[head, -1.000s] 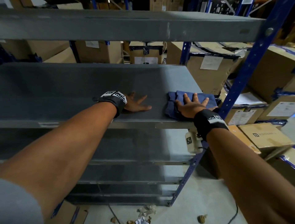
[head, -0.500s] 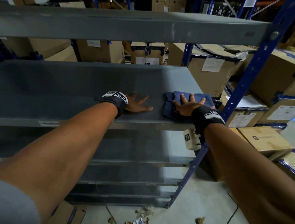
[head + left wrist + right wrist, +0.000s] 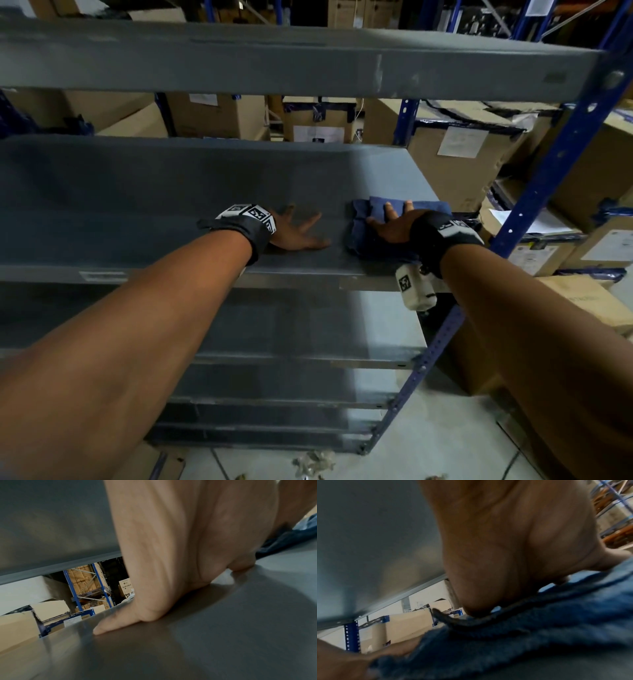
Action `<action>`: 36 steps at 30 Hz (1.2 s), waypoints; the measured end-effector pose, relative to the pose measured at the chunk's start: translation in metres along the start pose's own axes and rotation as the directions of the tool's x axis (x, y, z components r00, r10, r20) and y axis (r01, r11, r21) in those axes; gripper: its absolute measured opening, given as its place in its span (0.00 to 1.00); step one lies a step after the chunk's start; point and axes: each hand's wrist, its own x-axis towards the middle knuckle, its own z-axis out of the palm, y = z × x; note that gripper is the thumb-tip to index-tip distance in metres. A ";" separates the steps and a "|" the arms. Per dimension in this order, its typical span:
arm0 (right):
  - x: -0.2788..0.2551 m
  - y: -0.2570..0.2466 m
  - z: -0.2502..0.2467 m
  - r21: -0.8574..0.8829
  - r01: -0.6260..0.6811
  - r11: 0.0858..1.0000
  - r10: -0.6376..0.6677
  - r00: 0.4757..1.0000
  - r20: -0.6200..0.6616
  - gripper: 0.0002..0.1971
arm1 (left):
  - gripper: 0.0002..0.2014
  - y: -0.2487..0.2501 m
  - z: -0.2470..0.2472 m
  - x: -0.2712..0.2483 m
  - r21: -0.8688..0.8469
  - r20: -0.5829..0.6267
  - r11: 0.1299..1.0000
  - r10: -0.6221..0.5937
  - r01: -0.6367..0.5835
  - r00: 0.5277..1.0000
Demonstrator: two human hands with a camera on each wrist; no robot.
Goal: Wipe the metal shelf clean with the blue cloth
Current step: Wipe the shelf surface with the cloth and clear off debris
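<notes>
Right now both hands lie flat on the grey shelf (image 3: 144, 192), which runs across the middle of the head view. The right hand (image 3: 394, 228), right of centre in that view, presses palm-down on the cloth (image 3: 363, 219) with its fingers straight and spread; nothing is curled round the fabric. The cloth is a dark blue, folded and rumpled piece lying at the shelf's right end, close to the front edge, with its far side showing beyond the fingertips. In the right wrist view the cloth (image 3: 539, 622) fills the lower right of the frame, and the heel of the right hand (image 3: 505, 547) bears down on it from above.

The left hand (image 3: 294, 233) sits just left of the cloth, near the centre of the head view, fingers splayed and flat on bare metal, holding nothing. It is near the cloth but not touching it. The left wrist view shows the left hand (image 3: 180, 547) planted on the shelf (image 3: 223, 635), its thumb stretched out along the surface, and a strip of cloth (image 3: 291, 538) at the right edge of the frame.

A blue upright (image 3: 555, 164) rises along the right side of the head view, and boxes (image 3: 455, 164) stand behind the shelf. Another shelf (image 3: 274, 58) spans the top of that view.
</notes>
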 end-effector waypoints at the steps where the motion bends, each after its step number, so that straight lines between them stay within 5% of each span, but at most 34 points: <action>1: 0.000 -0.002 -0.003 -0.032 0.004 0.999 -0.004 1.000 -0.009 0.44 | 0.49 0.000 0.000 -0.001 0.003 0.002 1.000 0.000 0.000 1.000; 7: 0.013 0.005 -0.002 0.019 0.136 0.991 -0.137 0.989 0.057 0.43 | 0.52 -0.002 0.000 0.002 -0.007 0.012 1.000 0.000 0.000 1.000; 33: 0.096 -0.002 -0.044 0.013 0.177 0.984 -0.177 0.984 -0.037 0.39 | 0.47 -0.002 -0.023 0.013 -0.039 0.071 0.999 -0.030 0.033 0.997; 36: 0.110 -0.008 -0.046 -0.038 0.082 0.996 -0.083 0.996 -0.023 0.41 | 0.47 -0.004 -0.024 0.019 -0.077 0.083 0.997 -0.022 0.029 0.996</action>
